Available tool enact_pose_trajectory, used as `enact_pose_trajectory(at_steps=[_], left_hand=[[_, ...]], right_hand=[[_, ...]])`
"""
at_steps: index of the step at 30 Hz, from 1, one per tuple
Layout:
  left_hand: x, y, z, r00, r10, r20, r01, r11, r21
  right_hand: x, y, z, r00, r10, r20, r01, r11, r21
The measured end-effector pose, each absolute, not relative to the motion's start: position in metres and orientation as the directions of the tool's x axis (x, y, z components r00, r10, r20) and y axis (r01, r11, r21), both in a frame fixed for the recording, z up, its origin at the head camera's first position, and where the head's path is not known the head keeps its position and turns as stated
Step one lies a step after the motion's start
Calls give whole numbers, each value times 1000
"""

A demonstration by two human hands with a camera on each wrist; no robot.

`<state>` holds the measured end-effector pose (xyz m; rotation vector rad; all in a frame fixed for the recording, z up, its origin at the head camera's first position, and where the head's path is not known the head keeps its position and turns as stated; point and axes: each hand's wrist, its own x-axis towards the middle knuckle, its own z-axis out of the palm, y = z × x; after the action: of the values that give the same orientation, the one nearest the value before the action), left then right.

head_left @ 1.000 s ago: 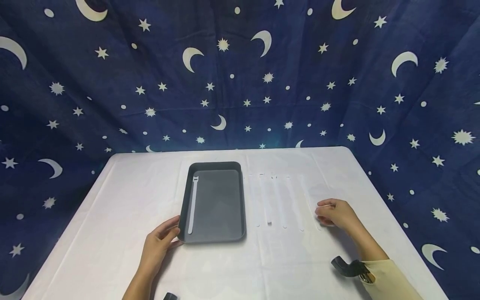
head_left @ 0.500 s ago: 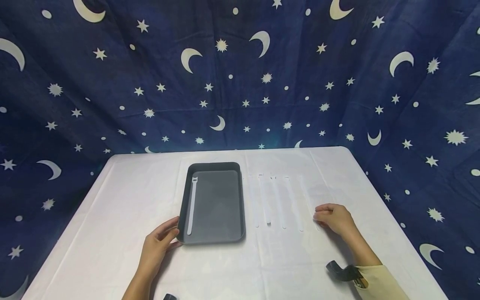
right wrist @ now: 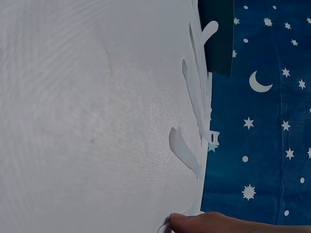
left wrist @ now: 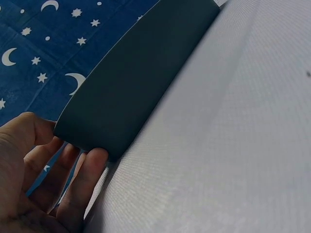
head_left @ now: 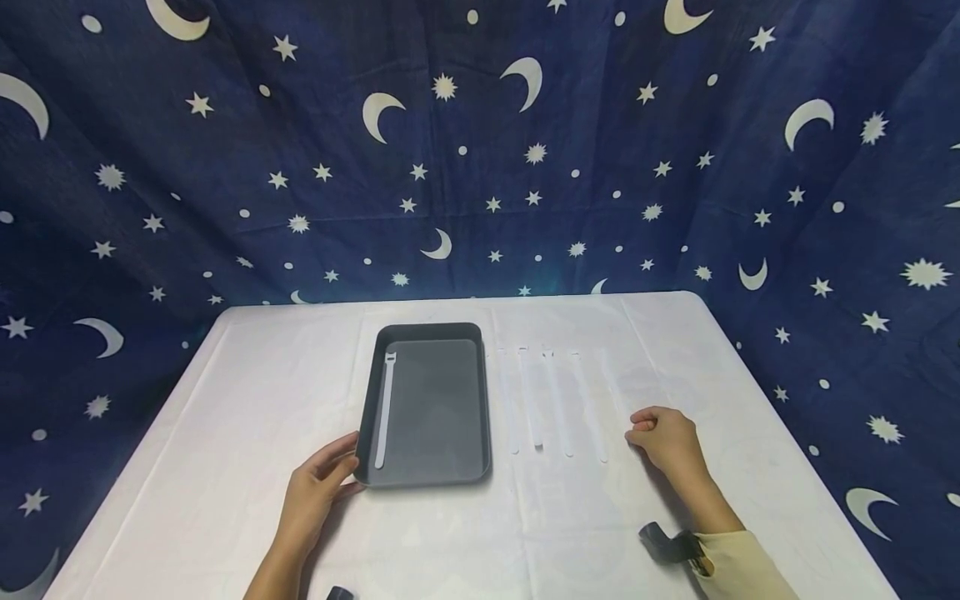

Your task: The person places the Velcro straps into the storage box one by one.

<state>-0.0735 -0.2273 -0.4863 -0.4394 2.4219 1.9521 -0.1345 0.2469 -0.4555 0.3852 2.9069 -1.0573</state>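
My left hand holds the near left corner of a dark grey tray; in the left wrist view its fingers curl at the corner of the wall. Inside the tray, along the left side, lies one white cable strap with a slotted head. To the right of the tray several similar white straps lie side by side on the white cloth, faint against it. My right hand pinches the near end of the rightmost strap. In the right wrist view, the thumb covers most of that end.
A white cloth covers the table, whose far edge meets a dark blue curtain with moons and stars. Black camera mounts are worn at both wrists, the right one near a pale yellow sleeve.
My right hand has shifted slightly left and toward me, its fingers drawing together on the rightmost strap's near end. The left hand and the tray stay in place.
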Motion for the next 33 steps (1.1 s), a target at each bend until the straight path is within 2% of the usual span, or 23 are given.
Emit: enact_pose_trajectory(at_steps=[16, 25, 30, 33], left_hand=[[-75, -229, -487, -962, -212, -174, -216, 193, 957], [-74, -229, -487, -961, -213, -176, -217, 185, 959], [-74, -229, -488, -963, -211, -168, -207, 182, 961], [-74, -229, -488, -964, -211, -164, -204, 182, 962]], right_hand=[[-134, 240, -454, -965, 240, -108, 253, 734, -630], [-135, 240, -455, -982, 176, -73, 183, 770, -611], [-137, 244, -452, -986, 137, -99, 168, 773, -611], [-140, 248, -451, -981, 107, -159, 186, 740, -646]])
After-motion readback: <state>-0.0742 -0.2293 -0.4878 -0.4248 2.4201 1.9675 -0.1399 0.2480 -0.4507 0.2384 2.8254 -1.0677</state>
